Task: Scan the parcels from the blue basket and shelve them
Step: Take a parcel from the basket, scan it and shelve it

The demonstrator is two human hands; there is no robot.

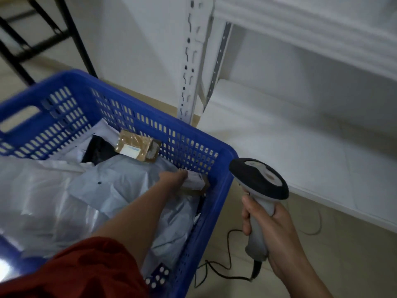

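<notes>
The blue basket point(217, 196) fills the lower left and holds several parcels: grey and white plastic mailers point(120, 181) and a taped cardboard box point(137, 148) near the far wall. My left hand point(175, 179) reaches deep into the basket's right corner and closes on a small brown box with a white label point(196, 182). My right hand point(272, 229) is outside the basket on the right, gripping a grey and black barcode scanner point(261, 186) by its handle, head pointing up and away. The white shelf board point(290, 147) lies to the right.
A white slotted shelf post point(190, 61) stands just behind the basket. The scanner's black cable point(217, 269) trails across the beige floor below the basket's right wall. A black metal frame point(73, 35) stands at the top left. An upper shelf edge point(311, 29) overhangs at the top right.
</notes>
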